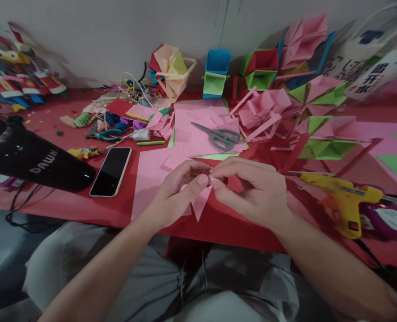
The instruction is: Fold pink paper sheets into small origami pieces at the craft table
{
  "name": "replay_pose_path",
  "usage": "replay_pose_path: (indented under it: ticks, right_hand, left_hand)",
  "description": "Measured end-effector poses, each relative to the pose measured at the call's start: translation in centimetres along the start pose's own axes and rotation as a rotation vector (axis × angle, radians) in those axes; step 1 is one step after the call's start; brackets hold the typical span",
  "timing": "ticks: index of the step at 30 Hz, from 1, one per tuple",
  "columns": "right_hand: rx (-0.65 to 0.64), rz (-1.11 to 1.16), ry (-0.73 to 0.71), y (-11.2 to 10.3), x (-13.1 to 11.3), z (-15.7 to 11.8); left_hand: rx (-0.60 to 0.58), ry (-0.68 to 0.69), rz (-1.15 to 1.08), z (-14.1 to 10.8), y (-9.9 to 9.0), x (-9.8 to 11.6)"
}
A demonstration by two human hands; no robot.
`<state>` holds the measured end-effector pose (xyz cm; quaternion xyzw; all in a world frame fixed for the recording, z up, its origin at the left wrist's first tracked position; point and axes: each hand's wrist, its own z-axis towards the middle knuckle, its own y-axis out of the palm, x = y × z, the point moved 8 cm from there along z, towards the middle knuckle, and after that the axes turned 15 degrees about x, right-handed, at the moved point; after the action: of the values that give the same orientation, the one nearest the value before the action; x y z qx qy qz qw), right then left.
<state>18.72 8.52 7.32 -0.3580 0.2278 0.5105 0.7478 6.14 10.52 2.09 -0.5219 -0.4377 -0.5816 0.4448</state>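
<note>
My left hand (180, 190) and my right hand (252, 188) meet over the front of the red table, fingertips almost touching. Both are closed in a pinch on a small folded piece of pink paper (200, 203), most of which my fingers hide. One pointed corner of it hangs down below my left thumb. Under my left hand lies a sheet of pink paper (148, 179). Just beyond the hands, grey-handled scissors (218, 135) rest on a stack of pink and green paper (188, 114).
Left are a phone (111, 172) and a black tumbler (40, 156). A yellow glue gun (346, 192) lies right. Folded paper lanterns (262, 107) line the wall side. Paper scraps and pliers (109, 135) are heaped at back left.
</note>
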Motion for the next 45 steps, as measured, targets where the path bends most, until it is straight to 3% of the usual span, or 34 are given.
replay_pose_path:
  ticks: [9, 14, 20, 26, 31, 37, 41, 45]
  right_hand:
    - [0.058, 0.132, 0.15, -0.7, 1.1, 0.4]
    - [0.08, -0.03, 0.154, -1.1, 3.5, 1.1]
    - [-0.29, -0.521, 0.162, 1.7, 8.3, -0.3]
    - [-0.372, -0.714, 0.203, 3.0, 9.5, -1.4]
    - [-0.326, -0.517, 0.37, 3.0, 10.4, -1.4]
    - [-0.212, 0.188, 0.577, 3.5, 8.8, -1.0]
    - [-0.272, 0.37, 0.473, 3.6, 6.3, -0.6]
    - [-0.289, 0.226, 0.267, 2.9, 5.4, -0.1]
  left_hand:
    - [-0.019, -0.079, -0.201, 0.5, 0.3, -1.0]
    - [0.046, -0.119, -0.175, 0.6, -0.5, -1.8]
    - [0.127, -0.106, -0.031, 1.4, -2.1, -2.2]
    - [0.141, -0.022, 0.312, 1.7, -2.5, -2.0]
    - [0.075, 0.208, 0.723, 1.1, -1.2, -1.4]
    - [0.012, 0.35, 0.921, -0.2, 0.6, -0.7]
    - [0.039, 0.3, 0.843, -0.7, 0.4, -0.5]
    - [0.101, 0.215, 0.619, -0.2, -1.2, -0.4]
